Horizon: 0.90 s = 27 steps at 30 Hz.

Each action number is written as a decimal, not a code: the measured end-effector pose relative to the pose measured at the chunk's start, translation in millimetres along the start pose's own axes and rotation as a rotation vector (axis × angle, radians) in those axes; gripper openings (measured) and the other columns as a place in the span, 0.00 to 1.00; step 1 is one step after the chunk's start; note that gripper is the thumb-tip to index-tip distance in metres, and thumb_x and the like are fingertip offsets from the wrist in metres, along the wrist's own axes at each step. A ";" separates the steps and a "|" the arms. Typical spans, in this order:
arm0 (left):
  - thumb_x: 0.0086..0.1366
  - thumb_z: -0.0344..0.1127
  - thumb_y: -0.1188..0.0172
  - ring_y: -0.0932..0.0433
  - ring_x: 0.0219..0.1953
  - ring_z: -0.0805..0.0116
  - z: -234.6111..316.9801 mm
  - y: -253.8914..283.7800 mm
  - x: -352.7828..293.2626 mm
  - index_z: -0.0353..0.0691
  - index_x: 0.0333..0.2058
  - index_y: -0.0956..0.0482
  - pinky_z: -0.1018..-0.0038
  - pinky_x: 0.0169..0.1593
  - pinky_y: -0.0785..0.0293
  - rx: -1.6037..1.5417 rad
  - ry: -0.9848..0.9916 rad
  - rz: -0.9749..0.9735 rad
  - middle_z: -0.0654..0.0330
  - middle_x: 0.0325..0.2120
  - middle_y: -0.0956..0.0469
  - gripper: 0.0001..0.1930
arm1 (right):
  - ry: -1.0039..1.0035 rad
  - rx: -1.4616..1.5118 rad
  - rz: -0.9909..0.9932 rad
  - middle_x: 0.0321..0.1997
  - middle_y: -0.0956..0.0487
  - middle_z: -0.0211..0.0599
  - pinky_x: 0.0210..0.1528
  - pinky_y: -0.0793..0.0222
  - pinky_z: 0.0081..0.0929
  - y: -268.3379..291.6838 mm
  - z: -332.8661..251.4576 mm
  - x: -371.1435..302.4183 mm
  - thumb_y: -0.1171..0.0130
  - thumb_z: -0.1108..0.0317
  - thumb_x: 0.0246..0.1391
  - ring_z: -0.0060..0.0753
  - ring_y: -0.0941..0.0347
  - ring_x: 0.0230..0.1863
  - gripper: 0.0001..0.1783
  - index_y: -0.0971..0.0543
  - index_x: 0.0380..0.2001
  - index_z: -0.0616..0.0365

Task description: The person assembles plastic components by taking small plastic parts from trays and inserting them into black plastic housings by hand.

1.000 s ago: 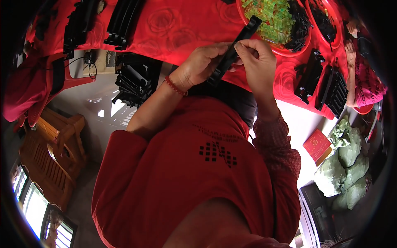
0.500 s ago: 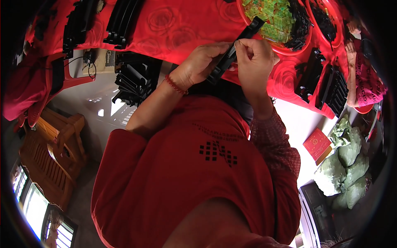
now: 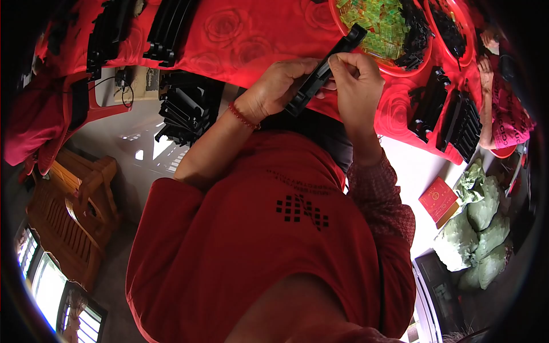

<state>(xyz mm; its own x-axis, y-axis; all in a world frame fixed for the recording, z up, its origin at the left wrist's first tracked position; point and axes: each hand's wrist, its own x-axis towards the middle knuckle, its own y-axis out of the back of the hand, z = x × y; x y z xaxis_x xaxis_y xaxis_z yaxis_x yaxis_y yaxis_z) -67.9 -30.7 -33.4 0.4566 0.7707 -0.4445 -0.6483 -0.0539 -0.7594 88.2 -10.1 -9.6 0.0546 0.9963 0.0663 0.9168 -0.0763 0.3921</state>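
Observation:
Above my lap, by the table's near edge, a long black plastic part (image 3: 311, 86) with a raised, notched end is held slantwise. My left hand (image 3: 280, 86), a red bead bracelet at its wrist, is closed round the part's lower half, thumb along the near side. Against the part's right edge, about midway along, my right hand (image 3: 359, 80) is closed, its thumb and fingertips pressed on it. Anything small between those fingertips is hidden. Just beyond the part's far end sits a red basin (image 3: 384, 71) holding small green-yellow clear pieces (image 3: 374, 28) and small black pieces (image 3: 416, 43).
The red rose-patterned tablecloth (image 3: 229, 34) carries stacks of long black parts at left (image 3: 166, 34) and right (image 3: 429, 106). Another red basin (image 3: 470, 46) holds black pieces. More black parts (image 3: 189, 108) are piled below the table. A co-worker's arm (image 3: 486, 97) shows at right, near pale green bags (image 3: 486, 228).
My right hand has shifted slightly, turning so its fingers lie more along the part's edge. The left hand and the black part have hardly moved.

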 end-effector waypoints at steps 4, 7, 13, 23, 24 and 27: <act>0.73 0.35 0.52 0.21 0.39 0.68 -2.8 5.1 2.1 0.31 0.49 0.22 0.72 0.45 0.25 -0.036 -0.003 0.028 0.57 0.40 0.19 0.16 | 0.265 -0.228 0.017 0.23 0.25 0.26 0.25 0.35 0.21 0.2 -1.8 2.9 0.31 0.74 0.50 0.14 0.31 0.21 0.05 0.18 0.30 0.59; 0.72 0.36 0.51 0.21 0.39 0.69 -3.1 6.9 2.3 0.31 0.49 0.22 0.73 0.44 0.25 -0.029 -0.009 0.004 0.58 0.39 0.19 0.16 | 0.343 -0.345 0.067 0.23 0.25 0.25 0.35 0.39 0.30 -2.9 -0.7 3.7 0.29 0.70 0.46 0.22 0.29 0.24 0.06 0.18 0.28 0.53; 0.74 0.37 0.53 0.22 0.37 0.72 -1.0 0.7 -0.6 0.32 0.47 0.23 0.73 0.46 0.25 -0.007 0.002 0.033 0.61 0.38 0.20 0.15 | 0.392 -0.519 0.104 0.26 0.25 0.29 0.44 0.45 0.39 -5.7 -4.9 4.1 0.31 0.67 0.43 0.38 0.27 0.34 0.07 0.21 0.22 0.49; 0.74 0.37 0.55 0.23 0.38 0.72 0.9 -11.9 -21.6 0.31 0.48 0.25 0.74 0.45 0.25 0.191 -0.086 0.089 0.60 0.38 0.21 0.16 | 0.261 -0.384 -0.005 0.24 0.25 0.29 0.43 0.45 0.39 -2.0 -11.2 -2.9 0.31 0.67 0.45 0.38 0.27 0.34 0.07 0.21 0.22 0.49; 0.74 0.36 0.56 0.23 0.38 0.72 0.7 -12.9 -24.9 0.31 0.48 0.26 0.73 0.45 0.25 0.210 -0.099 0.158 0.59 0.38 0.22 0.16 | 0.313 -0.404 -0.001 0.23 0.25 0.28 0.38 0.42 0.35 -3.2 -12.6 -3.9 0.30 0.68 0.46 0.32 0.28 0.28 0.06 0.20 0.23 0.52; 0.73 0.34 0.57 0.22 0.39 0.69 -9.0 -6.1 -30.0 0.30 0.51 0.29 0.72 0.47 0.24 0.133 -0.084 0.225 0.56 0.40 0.22 0.16 | 0.348 -0.374 -0.018 0.22 0.25 0.30 0.29 0.37 0.29 -9.1 -13.0 -8.4 0.29 0.71 0.46 0.27 0.28 0.21 0.06 0.19 0.24 0.56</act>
<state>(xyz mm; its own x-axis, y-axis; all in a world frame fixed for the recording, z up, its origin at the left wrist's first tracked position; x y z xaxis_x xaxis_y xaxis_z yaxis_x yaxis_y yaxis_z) -72.2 -59.1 -19.7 0.2435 0.7989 -0.5499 -0.8045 -0.1503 -0.5747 74.3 -18.3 -1.9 -0.1531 0.9305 0.3328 0.7087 -0.1313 0.6932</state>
